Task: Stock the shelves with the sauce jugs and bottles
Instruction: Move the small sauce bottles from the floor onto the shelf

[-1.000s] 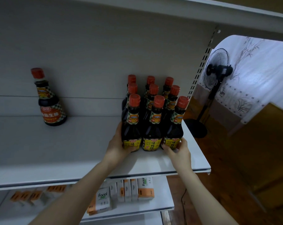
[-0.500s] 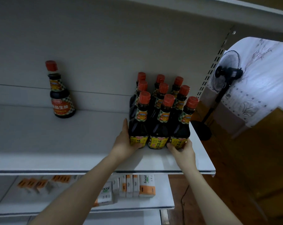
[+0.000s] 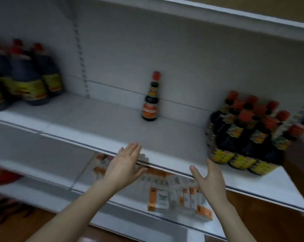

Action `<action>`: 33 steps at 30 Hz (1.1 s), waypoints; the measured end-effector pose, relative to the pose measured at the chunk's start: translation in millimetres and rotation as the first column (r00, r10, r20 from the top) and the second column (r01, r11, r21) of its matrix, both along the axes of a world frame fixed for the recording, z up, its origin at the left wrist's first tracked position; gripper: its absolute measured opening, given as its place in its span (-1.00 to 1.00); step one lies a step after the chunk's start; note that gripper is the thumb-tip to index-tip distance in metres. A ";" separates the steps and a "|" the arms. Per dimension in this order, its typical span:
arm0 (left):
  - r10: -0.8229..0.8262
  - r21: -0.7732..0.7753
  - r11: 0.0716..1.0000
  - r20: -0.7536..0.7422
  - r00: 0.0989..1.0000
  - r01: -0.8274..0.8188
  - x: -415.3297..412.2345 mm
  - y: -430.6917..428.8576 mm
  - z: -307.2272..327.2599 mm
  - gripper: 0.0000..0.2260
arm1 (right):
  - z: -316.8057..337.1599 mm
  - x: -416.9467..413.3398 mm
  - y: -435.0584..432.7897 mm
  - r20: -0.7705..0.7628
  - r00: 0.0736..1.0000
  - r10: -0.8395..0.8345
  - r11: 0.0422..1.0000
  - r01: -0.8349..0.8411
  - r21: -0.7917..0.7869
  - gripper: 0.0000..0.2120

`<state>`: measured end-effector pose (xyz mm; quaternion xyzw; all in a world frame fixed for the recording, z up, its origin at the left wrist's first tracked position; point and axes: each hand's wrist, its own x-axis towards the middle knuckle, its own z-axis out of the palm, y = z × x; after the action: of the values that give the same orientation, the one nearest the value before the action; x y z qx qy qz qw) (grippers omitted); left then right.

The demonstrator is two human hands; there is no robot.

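A pack of several dark sauce bottles (image 3: 249,135) with red caps and yellow labels stands at the right end of the white shelf (image 3: 99,126). One single bottle (image 3: 150,100) with a red cap stands against the back panel in the middle. Several large dark jugs (image 3: 24,79) with red caps sit at the far left, blurred. My left hand (image 3: 125,165) hovers open at the shelf's front edge, holding nothing. My right hand (image 3: 208,179) is open too, just left of and below the pack, apart from it.
Below, a lower shelf (image 3: 112,203) carries several small white and orange boxes (image 3: 179,194). A slotted upright (image 3: 80,55) runs down the back panel. Another shelf (image 3: 217,16) hangs overhead. Wooden floor (image 3: 263,224) shows at the bottom right.
Both hands have let go of the bottle pack and drawn back to the shelf's front edge. The view has swung left, bringing the large jugs into sight.
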<state>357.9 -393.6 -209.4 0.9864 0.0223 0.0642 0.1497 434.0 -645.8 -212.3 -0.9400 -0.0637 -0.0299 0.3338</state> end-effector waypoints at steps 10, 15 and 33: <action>0.516 -0.014 0.856 -0.013 0.856 -0.516 -219.3 232.7 -2.5 -0.27 | 5.7 -99.9 288.6 -0.009 0.885 0.465 0.884 -0.463 0.068 -0.44; 0.723 -0.026 0.690 -0.036 0.690 -0.724 -307.4 296.5 -14.3 -0.30 | -2.3 -145.9 402.1 -0.034 0.761 0.648 0.761 -0.646 0.061 -0.42; 0.900 -0.022 0.316 -0.308 0.307 -0.949 -408.4 526.7 -83.2 -0.31 | -77.3 -210.4 756.2 -0.274 0.367 0.889 0.385 -0.923 0.015 -0.43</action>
<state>-50.5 133.1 -292.6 0.7711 0.6107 0.0170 0.1794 223.5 110.4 -289.6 -0.7663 -0.5316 0.2756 0.2327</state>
